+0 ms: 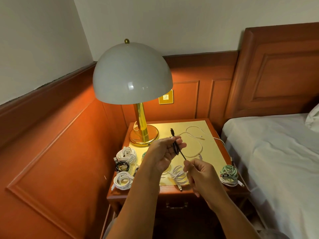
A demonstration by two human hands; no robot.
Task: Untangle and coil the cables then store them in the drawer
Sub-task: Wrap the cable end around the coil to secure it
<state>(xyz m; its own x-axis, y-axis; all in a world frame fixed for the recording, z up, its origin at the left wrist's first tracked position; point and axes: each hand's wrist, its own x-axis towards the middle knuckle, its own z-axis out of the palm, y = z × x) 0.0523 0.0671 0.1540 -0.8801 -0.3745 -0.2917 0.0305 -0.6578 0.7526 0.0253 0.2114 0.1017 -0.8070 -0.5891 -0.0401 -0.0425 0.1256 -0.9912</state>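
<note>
Black cable (pixel 176 146): thin, dark and smooth, folded into a few long loops above the desk, just in front of the lamp base; one plug end sticks up past the fingers.
Left hand (pixel 165 152): raised palm-up in front of the lamp, fingers loosely curled so the folded loops lie across them; the grip is on the black cable.
Right hand (pixel 200 173): lower and nearer than the lamp, thumb and forefinger closed in a narrow pinch on the cable's free end, which runs taut and slanted up to the left hand.
Loose white cable (pixel 195 135): slim and pale, lying in open curves on the desk to the right of the lamp base.
White coils (pixel 126 154): round, ropy bundles in front of the lamp, at the desk's left edge.
Green coil (pixel 229 172): mint-coloured, thick, far right of the lamp at the desk's front corner.
Desk (pixel 207 152): reddish wood frame with a glossy yellow top.
Drawer (pixel 176 205): wooden front with a dark metal handle, below the desk's front edge, closed.
Lamp (pixel 132 75): white dome shade, shiny brass stem and round base.
Bed (pixel 276 152): white wrinkled sheet, right of the lamp.
</note>
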